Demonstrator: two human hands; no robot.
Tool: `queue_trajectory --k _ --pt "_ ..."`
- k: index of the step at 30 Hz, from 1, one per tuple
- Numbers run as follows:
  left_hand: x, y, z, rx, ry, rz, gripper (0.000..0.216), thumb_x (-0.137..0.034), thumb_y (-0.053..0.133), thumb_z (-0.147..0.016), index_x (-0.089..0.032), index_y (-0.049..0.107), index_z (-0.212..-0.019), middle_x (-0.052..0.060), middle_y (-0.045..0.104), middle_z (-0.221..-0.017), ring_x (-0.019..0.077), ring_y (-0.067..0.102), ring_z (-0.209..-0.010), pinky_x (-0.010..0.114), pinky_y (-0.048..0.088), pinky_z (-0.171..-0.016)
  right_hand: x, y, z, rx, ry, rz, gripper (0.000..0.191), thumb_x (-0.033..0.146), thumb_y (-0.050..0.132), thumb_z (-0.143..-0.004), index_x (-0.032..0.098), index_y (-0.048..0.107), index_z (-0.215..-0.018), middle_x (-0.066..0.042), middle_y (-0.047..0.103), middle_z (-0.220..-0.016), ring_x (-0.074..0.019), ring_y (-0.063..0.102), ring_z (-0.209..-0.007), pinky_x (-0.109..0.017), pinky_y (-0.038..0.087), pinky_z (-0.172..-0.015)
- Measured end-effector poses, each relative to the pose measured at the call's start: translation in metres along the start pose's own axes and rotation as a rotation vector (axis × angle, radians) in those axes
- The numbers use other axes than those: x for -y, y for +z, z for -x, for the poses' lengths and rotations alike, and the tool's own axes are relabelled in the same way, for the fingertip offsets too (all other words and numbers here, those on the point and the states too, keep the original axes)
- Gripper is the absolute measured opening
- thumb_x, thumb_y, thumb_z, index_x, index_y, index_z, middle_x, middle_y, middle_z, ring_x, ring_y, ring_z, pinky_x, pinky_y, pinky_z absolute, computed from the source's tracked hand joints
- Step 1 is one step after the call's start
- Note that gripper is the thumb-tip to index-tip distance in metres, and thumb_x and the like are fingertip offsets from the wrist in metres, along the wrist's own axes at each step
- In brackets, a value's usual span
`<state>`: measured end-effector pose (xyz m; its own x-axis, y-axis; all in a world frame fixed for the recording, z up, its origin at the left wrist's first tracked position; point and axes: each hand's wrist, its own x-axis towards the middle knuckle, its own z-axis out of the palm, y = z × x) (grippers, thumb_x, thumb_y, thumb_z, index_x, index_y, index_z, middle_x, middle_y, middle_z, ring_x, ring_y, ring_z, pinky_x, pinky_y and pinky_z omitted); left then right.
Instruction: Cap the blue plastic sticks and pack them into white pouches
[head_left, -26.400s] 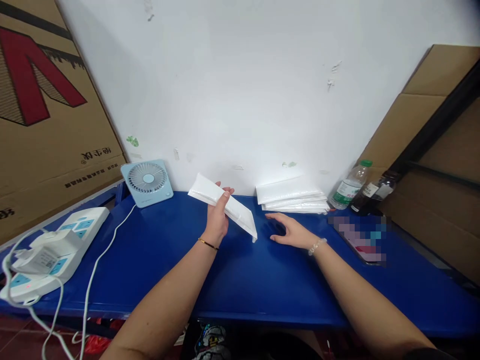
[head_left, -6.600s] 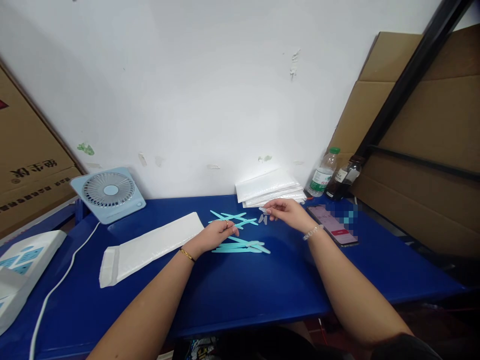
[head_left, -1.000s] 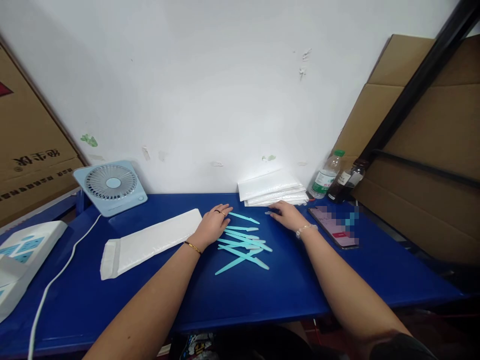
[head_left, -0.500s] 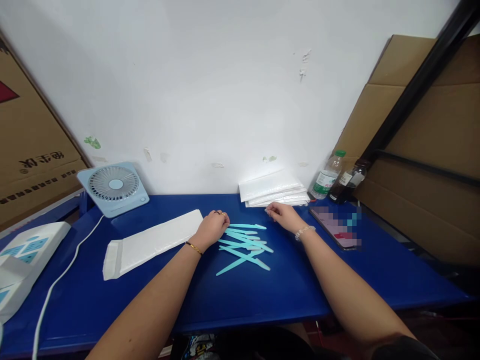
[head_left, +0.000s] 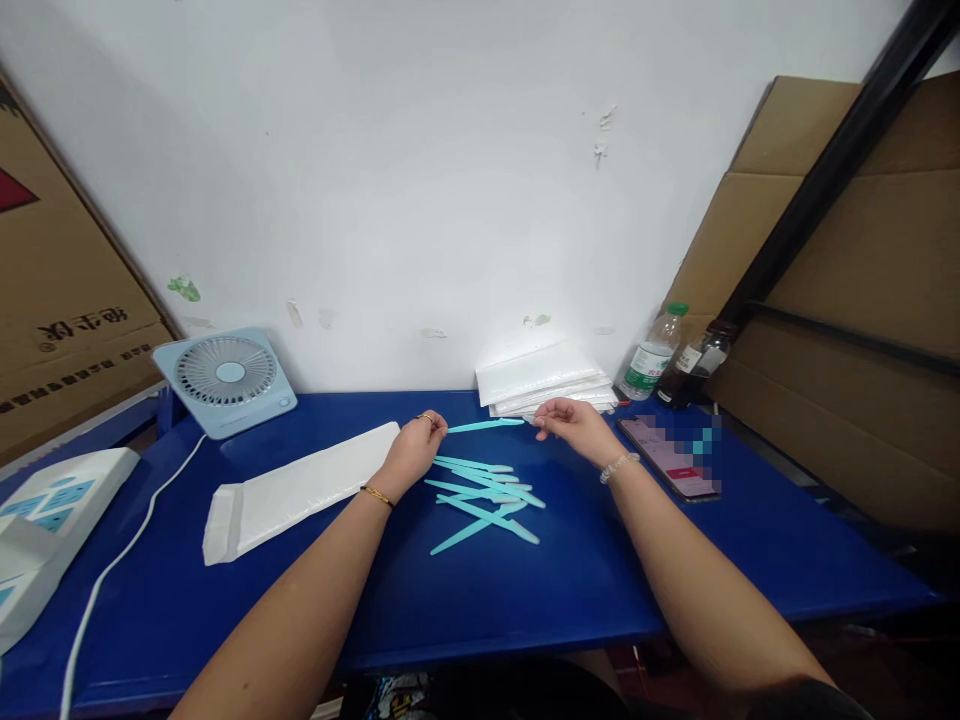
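My left hand (head_left: 415, 442) pinches the handle end of a turquoise eyebrow razor (head_left: 484, 426), which points right, above the others. My right hand (head_left: 574, 430) is near that razor's pale tip, with a small gap between; its fingers are loosely bent and appear to hold nothing. Below the two hands, several more turquoise eyebrow razors (head_left: 487, 490) lie loosely across each other on the blue table (head_left: 585, 590). To the left of them rests a long white padded envelope (head_left: 307, 493), its flap end toward me. Part of it lies behind my left hand.
More white padded envelopes (head_left: 540, 378) are stacked against the wall. On the right are a phone (head_left: 664, 455), a green-capped bottle (head_left: 654, 355) and a dark bottle (head_left: 694, 368). A light blue fan (head_left: 229, 375), white cable (head_left: 124, 555) and white power strip (head_left: 71, 520) occupy the left.
My left hand has lifted one razor off the pile and moved it slightly away from me. My right hand has shifted only a little and stays near its tip.
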<state>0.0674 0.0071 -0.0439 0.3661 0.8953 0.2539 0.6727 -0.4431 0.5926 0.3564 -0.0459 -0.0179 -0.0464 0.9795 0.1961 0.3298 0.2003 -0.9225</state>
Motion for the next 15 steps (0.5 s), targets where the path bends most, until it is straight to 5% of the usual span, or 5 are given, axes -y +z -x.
queue_trajectory --k 15 --pt "0.0001 0.0006 -0.0001 0.011 0.000 0.005 0.014 -0.027 0.041 -0.088 -0.020 0.051 -0.082 0.001 0.057 -0.071 0.0159 0.054 -0.066 0.026 0.035 -0.058 0.0036 0.0016 0.0021 0.002 -0.031 0.025 0.030 0.044 0.069 -0.071 0.016 0.062 -0.081 -0.002 0.065 -0.070 -0.0160 0.066 -0.064 -0.029 0.049 -0.069"
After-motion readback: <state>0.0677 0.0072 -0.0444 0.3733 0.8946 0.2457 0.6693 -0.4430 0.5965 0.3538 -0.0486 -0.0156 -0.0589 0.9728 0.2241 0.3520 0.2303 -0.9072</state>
